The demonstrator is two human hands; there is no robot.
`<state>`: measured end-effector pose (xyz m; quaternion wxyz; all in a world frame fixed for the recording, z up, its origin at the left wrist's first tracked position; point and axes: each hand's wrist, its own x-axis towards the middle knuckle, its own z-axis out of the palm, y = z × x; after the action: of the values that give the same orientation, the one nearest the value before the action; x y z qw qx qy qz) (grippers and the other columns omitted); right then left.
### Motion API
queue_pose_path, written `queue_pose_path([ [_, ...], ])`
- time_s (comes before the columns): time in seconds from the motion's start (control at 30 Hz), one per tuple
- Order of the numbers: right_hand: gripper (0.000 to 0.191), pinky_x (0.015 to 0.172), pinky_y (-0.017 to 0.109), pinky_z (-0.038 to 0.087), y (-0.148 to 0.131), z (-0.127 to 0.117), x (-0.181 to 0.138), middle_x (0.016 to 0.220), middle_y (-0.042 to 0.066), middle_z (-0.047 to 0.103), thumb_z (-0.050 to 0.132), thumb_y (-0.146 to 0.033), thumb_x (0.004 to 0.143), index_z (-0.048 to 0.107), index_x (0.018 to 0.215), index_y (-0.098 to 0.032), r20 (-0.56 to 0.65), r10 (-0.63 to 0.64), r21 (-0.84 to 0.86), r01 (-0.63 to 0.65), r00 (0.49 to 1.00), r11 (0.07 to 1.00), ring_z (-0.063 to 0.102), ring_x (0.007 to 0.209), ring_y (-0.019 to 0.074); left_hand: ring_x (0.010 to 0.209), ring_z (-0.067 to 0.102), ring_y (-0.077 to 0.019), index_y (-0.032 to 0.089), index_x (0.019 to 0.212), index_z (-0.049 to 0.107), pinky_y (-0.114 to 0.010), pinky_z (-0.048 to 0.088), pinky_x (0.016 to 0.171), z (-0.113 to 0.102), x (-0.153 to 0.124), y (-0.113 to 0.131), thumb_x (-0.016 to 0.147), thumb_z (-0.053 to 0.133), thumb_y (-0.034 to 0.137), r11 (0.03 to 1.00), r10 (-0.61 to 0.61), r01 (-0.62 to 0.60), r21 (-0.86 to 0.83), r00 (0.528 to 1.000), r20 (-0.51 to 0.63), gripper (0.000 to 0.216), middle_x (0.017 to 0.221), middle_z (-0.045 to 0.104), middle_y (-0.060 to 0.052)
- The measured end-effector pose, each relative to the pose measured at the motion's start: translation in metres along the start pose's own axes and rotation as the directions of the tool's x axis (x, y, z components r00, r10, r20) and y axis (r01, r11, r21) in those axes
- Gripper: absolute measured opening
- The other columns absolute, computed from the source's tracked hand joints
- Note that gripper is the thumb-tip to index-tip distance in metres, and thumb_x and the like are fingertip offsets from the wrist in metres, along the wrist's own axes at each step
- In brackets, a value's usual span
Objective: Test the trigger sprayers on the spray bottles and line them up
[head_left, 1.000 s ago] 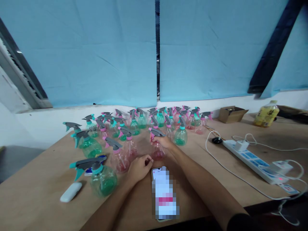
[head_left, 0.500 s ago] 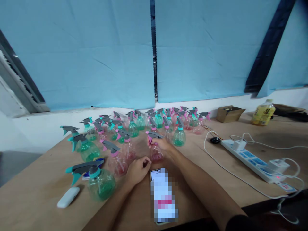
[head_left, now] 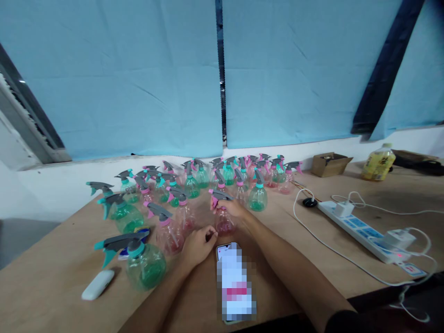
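My right hand [head_left: 231, 208] is wrapped round the neck and trigger head of a pink spray bottle [head_left: 225, 225], which stands upright on the table. Its clear pink body shows below my fingers. My left hand [head_left: 200, 245] rests on the tabletop just left of that bottle, fingers curled in, with nothing visible in them. Close beside the left hand stands another pink spray bottle [head_left: 170, 238]. Further left is a green spray bottle [head_left: 147, 268] with a grey and teal head. A phone [head_left: 236, 275] lies face up between my forearms, its screen blurred out.
Several more pink and green spray bottles [head_left: 192, 185] crowd the back of the table. At the left lies a white oval case [head_left: 98, 285]. On the right are a power strip [head_left: 364, 233] with chargers and cables, a small cardboard box [head_left: 331, 165] and a yellow drink bottle [head_left: 378, 163].
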<state>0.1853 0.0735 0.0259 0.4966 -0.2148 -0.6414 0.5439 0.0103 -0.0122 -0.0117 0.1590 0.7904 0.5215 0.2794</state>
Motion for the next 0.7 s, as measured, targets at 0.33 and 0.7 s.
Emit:
queue_pose_path([
  [0.33, 0.021, 0.059, 0.026, 0.048, 0.0008, 0.0033, -0.0008, 0.071, 0.001, 0.066, 0.052, -0.017, 0.064, 0.068, 0.078, -0.019, -0.033, -0.032, 0.052, 0.034, 0.999, 0.998, 0.059, 0.059, 0.0136, 0.069, 0.065, -0.0182, 0.025, 0.083, 0.066, -0.024, 0.035, 0.061, -0.0016, -0.0007, 0.0019, 0.09, 0.053, 0.034, 1.0, 0.01, -0.01, 0.013, 1.0, 0.01, 0.018, 0.076, 0.072, 0.0],
  [0.7, 0.013, 0.058, 0.026, 0.047, 0.0068, 0.0049, 0.0032, 0.067, 0.0, 0.062, 0.051, -0.017, 0.065, 0.063, 0.07, -0.019, -0.034, -0.068, 0.045, 0.069, 0.997, 0.997, 0.058, 0.058, 0.013, 0.068, 0.063, -0.0169, 0.024, 0.083, 0.065, -0.023, 0.035, 0.061, -0.0008, -0.0004, 0.0006, 0.091, 0.051, 0.034, 0.998, 0.014, -0.016, 0.055, 1.0, 0.022, 0.019, 0.075, 0.07, 0.0],
])
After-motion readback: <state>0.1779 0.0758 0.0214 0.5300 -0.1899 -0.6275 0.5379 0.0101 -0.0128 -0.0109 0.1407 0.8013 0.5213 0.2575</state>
